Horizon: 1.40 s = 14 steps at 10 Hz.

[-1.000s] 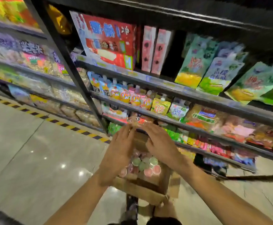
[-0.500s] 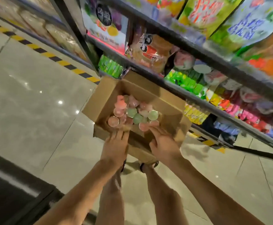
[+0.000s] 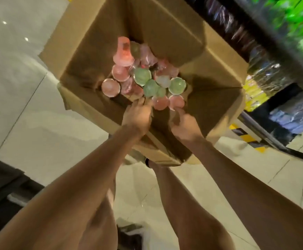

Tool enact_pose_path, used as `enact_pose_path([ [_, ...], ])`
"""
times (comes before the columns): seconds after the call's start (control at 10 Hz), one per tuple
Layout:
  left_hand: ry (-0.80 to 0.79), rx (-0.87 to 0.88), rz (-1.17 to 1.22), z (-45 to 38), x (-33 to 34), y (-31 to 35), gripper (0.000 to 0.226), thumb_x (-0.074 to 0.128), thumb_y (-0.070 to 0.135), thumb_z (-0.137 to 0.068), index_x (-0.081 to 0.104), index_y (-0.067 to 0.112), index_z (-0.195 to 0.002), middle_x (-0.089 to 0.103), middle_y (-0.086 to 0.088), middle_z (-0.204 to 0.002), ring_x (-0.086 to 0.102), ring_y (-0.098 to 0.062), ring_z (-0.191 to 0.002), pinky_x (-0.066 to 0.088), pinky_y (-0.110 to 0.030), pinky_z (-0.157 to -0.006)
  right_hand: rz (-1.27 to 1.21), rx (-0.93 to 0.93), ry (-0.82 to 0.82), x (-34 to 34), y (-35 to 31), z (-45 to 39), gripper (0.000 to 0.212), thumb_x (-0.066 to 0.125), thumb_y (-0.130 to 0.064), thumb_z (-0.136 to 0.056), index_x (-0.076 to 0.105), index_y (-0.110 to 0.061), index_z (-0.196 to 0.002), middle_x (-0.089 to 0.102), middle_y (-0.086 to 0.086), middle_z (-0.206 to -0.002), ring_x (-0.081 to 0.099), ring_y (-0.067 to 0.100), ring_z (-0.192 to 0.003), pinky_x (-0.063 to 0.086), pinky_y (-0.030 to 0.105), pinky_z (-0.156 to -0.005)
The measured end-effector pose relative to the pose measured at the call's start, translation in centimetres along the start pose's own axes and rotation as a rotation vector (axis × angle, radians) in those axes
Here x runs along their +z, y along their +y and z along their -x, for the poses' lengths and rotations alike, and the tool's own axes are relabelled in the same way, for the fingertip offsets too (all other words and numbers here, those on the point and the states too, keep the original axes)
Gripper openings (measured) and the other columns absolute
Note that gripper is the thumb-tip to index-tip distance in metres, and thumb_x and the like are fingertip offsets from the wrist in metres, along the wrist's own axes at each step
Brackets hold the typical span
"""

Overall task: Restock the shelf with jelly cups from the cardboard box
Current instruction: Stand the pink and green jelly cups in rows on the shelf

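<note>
An open cardboard box (image 3: 167, 31) sits on the floor below me, its flaps folded out. Inside lies a pile of jelly cups (image 3: 142, 75), several pink and several green, some on their sides. Both my hands reach over the near wall into the box. My left hand (image 3: 138, 116) stretches its fingers to the near edge of the pile, beside a pink cup (image 3: 160, 103). My right hand (image 3: 185, 124) sits just right of it, its blurred fingers bent toward another pink cup (image 3: 177, 102). Whether either hand grips a cup is hidden.
The bottom shelf (image 3: 266, 56) runs along the upper right with clear, yellow and green packets. A yellow-and-black floor stripe (image 3: 244, 137) lies under it. Pale tiled floor (image 3: 20, 87) spreads left. My legs stand below the box; a dark fixture (image 3: 1, 192) is at the lower left.
The view has dropped from the shelves to the box. My hands left the box's near edge and went inside, up to the cups.
</note>
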<state>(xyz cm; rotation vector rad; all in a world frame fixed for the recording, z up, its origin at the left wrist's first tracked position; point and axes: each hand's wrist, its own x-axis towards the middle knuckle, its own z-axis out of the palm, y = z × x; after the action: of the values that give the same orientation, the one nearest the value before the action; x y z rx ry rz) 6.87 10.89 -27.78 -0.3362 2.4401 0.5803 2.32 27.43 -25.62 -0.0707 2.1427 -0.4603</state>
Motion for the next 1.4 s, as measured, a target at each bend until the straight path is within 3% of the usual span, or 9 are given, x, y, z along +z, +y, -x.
enact_pose_path([
  [0.3,-0.159,0.053,-0.065,-11.6,6.9,-1.3,0.066,0.064,0.003,-0.084,0.038,0.012,-0.144,0.042,-0.012,-0.143,0.04,-0.033,-0.133,0.04,-0.045,-0.108,-0.171,0.184,0.039,5.9,1.7,-10.1,0.059,0.061,-0.02,-0.093,0.036,-0.021,-0.147,0.049,0.008,-0.14,0.048,0.026,-0.13,0.038,0.033,-0.109],
  [0.5,-0.123,0.136,-0.047,-16.4,9.3,-0.8,0.067,0.061,0.005,-0.087,0.033,0.02,-0.146,0.037,-0.008,-0.147,0.032,-0.03,-0.138,0.04,-0.046,-0.106,-0.284,0.127,0.117,7.5,2.1,-15.0,0.037,0.058,-0.019,-0.095,0.054,-0.008,-0.13,0.058,0.011,-0.126,0.056,0.026,-0.114,0.036,0.022,-0.079],
  [0.7,-0.041,0.25,-0.195,-18.0,10.1,-1.5,0.081,0.068,0.005,-0.082,0.027,0.025,-0.148,0.039,-0.009,-0.142,0.032,-0.031,-0.136,0.036,-0.042,-0.105,-0.194,0.06,0.178,9.1,3.7,-17.0,0.032,0.061,-0.019,-0.092,0.058,-0.011,-0.123,0.056,0.013,-0.127,0.054,0.03,-0.115,0.044,0.035,-0.093],
  [0.8,0.0,0.292,-0.283,-18.3,9.9,-1.2,0.077,0.069,0.011,-0.083,0.028,0.025,-0.147,0.041,-0.012,-0.137,0.036,-0.033,-0.132,0.04,-0.043,-0.1,-0.186,0.083,0.174,9.2,4.1,-17.0,0.037,0.055,-0.012,-0.095,0.054,-0.017,-0.131,0.05,0.01,-0.138,0.048,0.026,-0.126,0.039,0.036,-0.1],
  [0.9,-0.036,0.277,-0.327,-18.0,9.9,-1.2,0.064,0.057,0.006,-0.09,0.031,0.025,-0.146,0.038,-0.014,-0.139,0.037,-0.035,-0.132,0.042,-0.045,-0.098,-0.198,0.096,0.137,8.6,4.5,-16.3,0.039,0.056,-0.01,-0.096,0.054,-0.005,-0.134,0.053,0.017,-0.137,0.05,0.033,-0.126,0.04,0.036,-0.101],
  [1.0,-0.104,0.213,-0.287,-16.5,7.6,-1.6,0.061,0.049,0.003,-0.093,0.033,0.027,-0.147,0.036,-0.014,-0.142,0.043,-0.037,-0.13,0.044,-0.046,-0.096,-0.204,0.091,0.123,7.1,4.0,-14.5,0.042,0.058,-0.01,-0.095,0.052,0.0,-0.135,0.051,0.02,-0.139,0.046,0.033,-0.129,0.033,0.025,-0.099],
  [1.1,-0.169,0.134,-0.216,-15.0,5.3,-3.0,0.066,0.057,0.004,-0.089,0.032,0.031,-0.144,0.046,-0.011,-0.13,0.057,-0.038,-0.112,0.049,-0.045,-0.086,-0.218,0.082,0.115,5.5,3.1,-12.6,0.048,0.061,-0.014,-0.095,0.048,0.0,-0.139,0.045,0.019,-0.145,0.04,0.031,-0.135,0.028,0.026,-0.106],
  [1.3,-0.072,0.124,-0.102,-9.4,-4.5,-4.8,0.052,0.06,0.022,-0.094,0.038,0.026,-0.141,0.055,-0.007,-0.127,0.058,-0.031,-0.112,0.049,-0.044,-0.093,-0.166,-0.003,0.165,0.1,-0.5,-5.9,0.059,0.062,-0.04,-0.088,0.046,-0.015,-0.139,0.046,0.002,-0.135,0.043,0.022,-0.128,0.03,0.015,-0.097],
  [1.4,-0.042,0.081,-0.053,-7.1,-10.7,-4.8,0.053,0.065,0.025,-0.091,0.041,0.023,-0.138,0.062,-0.009,-0.12,0.062,-0.033,-0.108,0.052,-0.046,-0.089,-0.087,-0.056,0.195,-3.2,-3.8,-2.2,0.061,0.053,-0.048,-0.09,0.047,-0.013,-0.139,0.056,0.011,-0.13,0.054,0.032,-0.12,0.043,0.033,-0.1],
])
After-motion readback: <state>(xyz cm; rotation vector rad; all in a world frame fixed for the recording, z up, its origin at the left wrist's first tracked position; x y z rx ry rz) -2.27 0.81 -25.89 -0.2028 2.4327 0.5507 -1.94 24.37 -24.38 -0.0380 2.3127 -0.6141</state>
